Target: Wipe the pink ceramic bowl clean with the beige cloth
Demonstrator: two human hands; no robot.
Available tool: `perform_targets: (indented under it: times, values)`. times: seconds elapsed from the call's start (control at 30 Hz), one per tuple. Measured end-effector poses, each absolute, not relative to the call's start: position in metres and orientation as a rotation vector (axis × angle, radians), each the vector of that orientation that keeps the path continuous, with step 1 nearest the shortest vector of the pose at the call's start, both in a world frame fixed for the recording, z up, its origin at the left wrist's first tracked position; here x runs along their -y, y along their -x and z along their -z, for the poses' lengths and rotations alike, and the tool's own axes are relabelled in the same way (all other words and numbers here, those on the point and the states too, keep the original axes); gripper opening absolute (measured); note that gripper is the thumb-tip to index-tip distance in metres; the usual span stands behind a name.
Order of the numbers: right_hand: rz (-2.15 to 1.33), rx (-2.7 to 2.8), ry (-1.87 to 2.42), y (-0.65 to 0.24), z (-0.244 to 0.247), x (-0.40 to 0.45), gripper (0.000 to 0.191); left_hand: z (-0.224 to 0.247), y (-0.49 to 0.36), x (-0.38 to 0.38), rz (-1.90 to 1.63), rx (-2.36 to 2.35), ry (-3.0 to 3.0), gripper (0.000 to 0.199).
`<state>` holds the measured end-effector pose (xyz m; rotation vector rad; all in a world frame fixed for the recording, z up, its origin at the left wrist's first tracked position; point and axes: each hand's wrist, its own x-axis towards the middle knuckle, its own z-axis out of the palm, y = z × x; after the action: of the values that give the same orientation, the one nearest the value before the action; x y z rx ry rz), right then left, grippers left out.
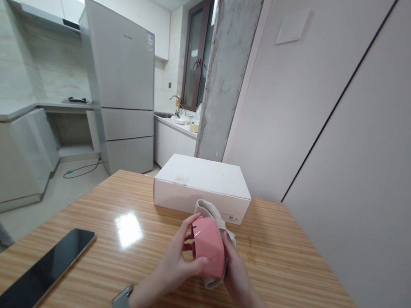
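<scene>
A pink faceted object (208, 247), hollow on its left side, is held up over the wooden table (287, 279). My left hand (181, 258) grips it from the left, with the thumb on its lower front and fingers at the open side. Around its right and back lies a light grey cloth (208, 208), which my right hand (236, 270) holds against it. The fingers of my right hand are partly hidden behind the cloth. A white box (201, 186) sits just beyond my hands.
A black phone (45, 269) lies at the table's left front. Behind the table are a grey refrigerator (126, 69), a rough concrete pillar edge (229, 67), and a sink counter (177, 126). A pale wall (368, 169) borders the right side.
</scene>
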<state>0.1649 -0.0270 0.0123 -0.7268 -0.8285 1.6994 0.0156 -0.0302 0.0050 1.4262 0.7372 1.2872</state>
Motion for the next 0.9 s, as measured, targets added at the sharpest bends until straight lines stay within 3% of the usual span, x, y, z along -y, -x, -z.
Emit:
perform_targets:
  times: [0.27,0.57,0.9]
  values:
    - [-1.583,0.769,0.821,-0.161,0.003,0.026,0.048,-0.003,-0.016,0.023,-1.266,-0.801,-1.226,0.072]
    - [-1.666,0.746,0.777,-0.163,-0.013,0.03,0.051,-0.007,-0.016,0.03,-1.369,-0.832,-1.576,0.082]
    - [-1.672,0.756,0.799,-0.161,-0.011,0.031,0.052,0.001,-0.018,0.017,-1.317,-0.83,-1.134,0.067]
